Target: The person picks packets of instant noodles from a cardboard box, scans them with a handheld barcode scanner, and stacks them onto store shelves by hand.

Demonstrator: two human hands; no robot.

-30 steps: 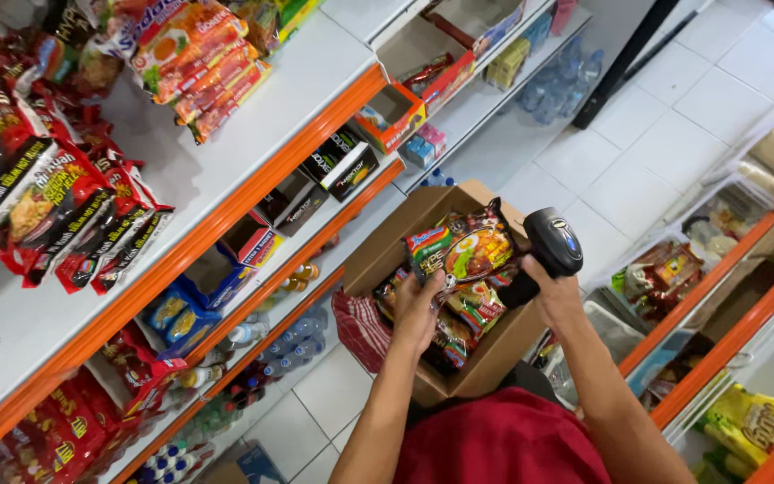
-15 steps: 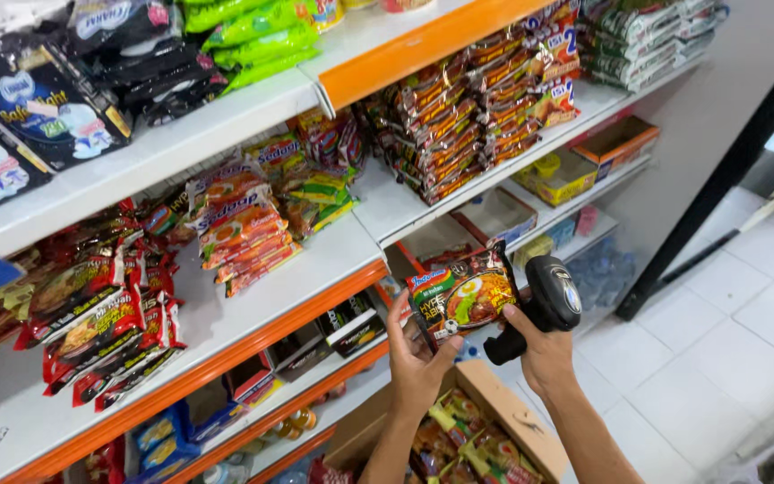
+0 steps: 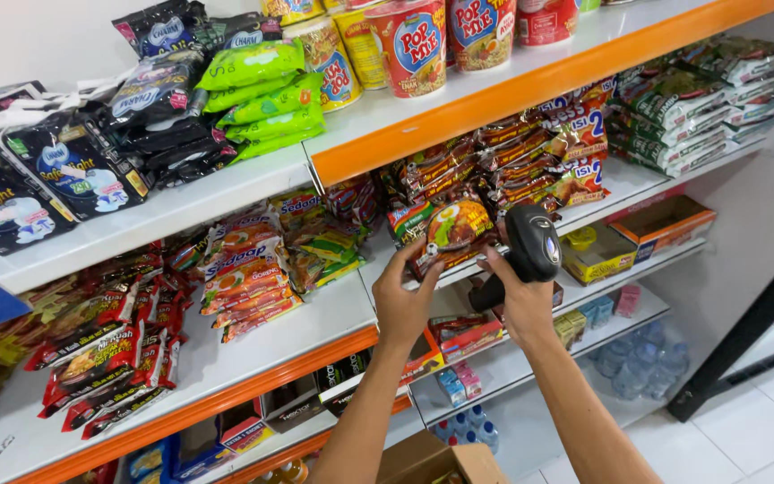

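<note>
My left hand grips the lower left edge of a small stack of red and green noodle packets, held up against the front of a white shelf. My right hand holds a black hand scanner and presses against the stack's right side. Just behind the held stack, rows of similar noodle packets lie piled on that shelf.
Orange-edged white shelves run left to right with noodle packets, cup noodles and dark pouches. An open cardboard box sits below my arms. Water bottles stand low on the right by a black post.
Both hands lifted the noodle packets and scanner from above the cardboard box up to the middle shelf. The view swung from the floor to the shelves.
</note>
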